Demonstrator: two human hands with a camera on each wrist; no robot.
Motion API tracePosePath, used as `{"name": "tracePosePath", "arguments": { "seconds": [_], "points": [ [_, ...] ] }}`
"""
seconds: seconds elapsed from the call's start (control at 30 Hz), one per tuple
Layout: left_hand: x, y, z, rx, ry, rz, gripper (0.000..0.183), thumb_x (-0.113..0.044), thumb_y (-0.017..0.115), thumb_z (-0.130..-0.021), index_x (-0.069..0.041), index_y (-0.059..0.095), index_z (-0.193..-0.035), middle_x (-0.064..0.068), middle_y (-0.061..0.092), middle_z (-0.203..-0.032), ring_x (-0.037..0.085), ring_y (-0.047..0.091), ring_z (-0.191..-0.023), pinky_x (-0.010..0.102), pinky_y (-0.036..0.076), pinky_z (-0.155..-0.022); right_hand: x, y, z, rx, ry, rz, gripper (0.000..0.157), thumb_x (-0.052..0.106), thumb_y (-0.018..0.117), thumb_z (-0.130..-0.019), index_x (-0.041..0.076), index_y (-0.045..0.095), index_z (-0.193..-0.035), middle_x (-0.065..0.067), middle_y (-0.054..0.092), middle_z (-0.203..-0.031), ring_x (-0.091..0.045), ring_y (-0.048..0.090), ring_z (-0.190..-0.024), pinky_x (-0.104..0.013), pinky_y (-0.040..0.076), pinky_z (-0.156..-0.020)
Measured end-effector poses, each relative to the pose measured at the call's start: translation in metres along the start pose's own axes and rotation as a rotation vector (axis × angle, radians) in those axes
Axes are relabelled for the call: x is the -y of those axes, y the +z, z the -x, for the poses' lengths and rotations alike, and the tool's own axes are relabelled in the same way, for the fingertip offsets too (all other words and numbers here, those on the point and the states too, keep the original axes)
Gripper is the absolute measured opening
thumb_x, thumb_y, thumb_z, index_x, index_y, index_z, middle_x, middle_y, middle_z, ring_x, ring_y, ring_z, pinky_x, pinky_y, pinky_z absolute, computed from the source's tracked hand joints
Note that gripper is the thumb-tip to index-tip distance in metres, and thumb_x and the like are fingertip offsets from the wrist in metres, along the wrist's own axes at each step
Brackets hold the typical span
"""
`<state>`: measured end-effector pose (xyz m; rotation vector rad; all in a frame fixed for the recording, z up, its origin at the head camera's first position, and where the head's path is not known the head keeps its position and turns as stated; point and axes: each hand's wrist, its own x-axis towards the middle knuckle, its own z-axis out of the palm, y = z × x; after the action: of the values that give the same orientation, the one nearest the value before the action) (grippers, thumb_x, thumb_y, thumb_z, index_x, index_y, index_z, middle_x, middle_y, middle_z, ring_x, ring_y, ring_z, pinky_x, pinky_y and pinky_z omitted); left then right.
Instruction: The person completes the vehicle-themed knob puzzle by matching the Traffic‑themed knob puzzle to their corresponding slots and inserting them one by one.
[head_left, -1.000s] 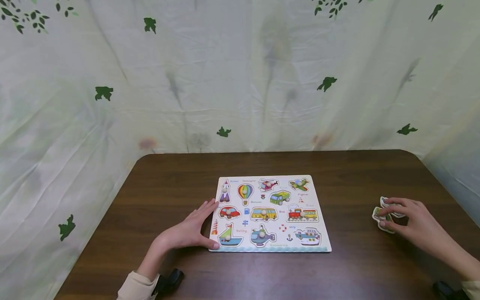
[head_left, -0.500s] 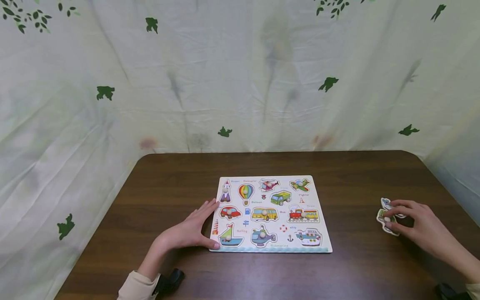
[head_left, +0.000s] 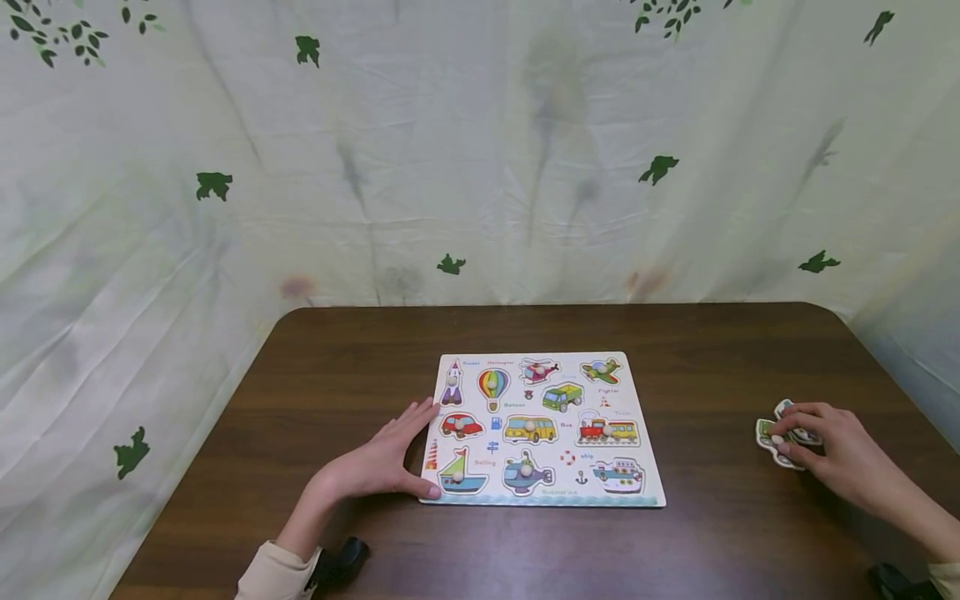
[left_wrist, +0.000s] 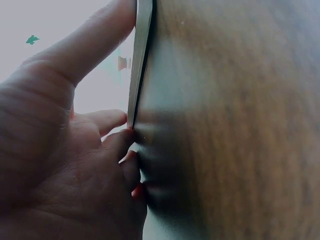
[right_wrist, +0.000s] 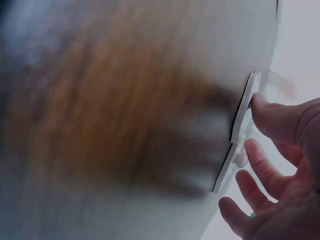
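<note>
A white peg puzzle board (head_left: 647,487) with vehicle pictures lies flat on the brown table. Along its left edge my left hand (head_left: 375,462) is spread, thumb at the lower corner; in the left wrist view the thumb (left_wrist: 95,42) and fingertips touch the board's edge (left_wrist: 141,60). To the far right, my right hand (head_left: 847,446) pinches the knob of a green-printed puzzle piece (head_left: 767,431) on the table. A second puzzle piece (head_left: 783,406) lies against it, partly hidden by the fingers. The right wrist view shows the second piece's knob (right_wrist: 241,160) near the other fingertips.
The board holds several knobbed pieces, among them a balloon (head_left: 492,385), a bus (head_left: 531,429) and a submarine (head_left: 527,477). The truck (head_left: 562,397) and the ship (head_left: 618,476) areas show no knob. A pale cloth (head_left: 480,167) hangs behind the table's (head_left: 360,358) far edge.
My right hand and the green-printed piece have moved slightly right, and the second piece has shifted right and turned a little. The left hand and board stay put.
</note>
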<state>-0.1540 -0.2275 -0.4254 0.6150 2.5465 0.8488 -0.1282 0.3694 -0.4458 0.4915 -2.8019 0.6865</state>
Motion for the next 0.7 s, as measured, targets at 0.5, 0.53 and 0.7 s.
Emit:
{"name": "tracePosePath", "arguments": {
  "seconds": [0.5, 0.53, 0.7],
  "points": [
    [-0.001, 0.001, 0.000, 0.005, -0.009, -0.011, 0.115, -0.052, 0.083, -0.072, -0.009, 0.021, -0.157, 0.010, 0.012, -0.164, 0.033, 0.003, -0.149, 0.057, 0.009, -0.116, 0.025, 0.007, -0.019, -0.026, -0.126, -0.030, 0.040, -0.015, 0.078, -0.069, 0.016, 0.065, -0.089, -0.021, 0.057, -0.111, -0.044, 0.047, -0.099, -0.060, 0.031, -0.079],
    [-0.001, 0.001, 0.000, 0.006, -0.011, -0.011, 0.114, -0.053, 0.083, -0.072, -0.009, 0.021, -0.157, 0.010, 0.012, -0.164, 0.033, 0.003, -0.149, 0.057, 0.008, -0.116, 0.027, 0.008, -0.021, -0.023, -0.126, -0.034, 0.039, -0.015, 0.078, -0.070, 0.017, 0.065, -0.089, -0.021, 0.057, -0.112, -0.043, 0.047, -0.100, -0.060, 0.031, -0.080],
    [-0.001, 0.001, 0.000, 0.005, -0.012, -0.011, 0.114, -0.053, 0.083, -0.072, -0.009, 0.021, -0.157, 0.009, 0.012, -0.164, 0.033, 0.003, -0.149, 0.057, 0.008, -0.116, 0.039, 0.013, -0.028, 0.001, -0.112, -0.044, 0.034, -0.010, 0.078, -0.073, 0.016, 0.065, -0.091, -0.020, 0.057, -0.115, -0.046, 0.045, -0.103, -0.061, 0.031, -0.083]
  ]
}}
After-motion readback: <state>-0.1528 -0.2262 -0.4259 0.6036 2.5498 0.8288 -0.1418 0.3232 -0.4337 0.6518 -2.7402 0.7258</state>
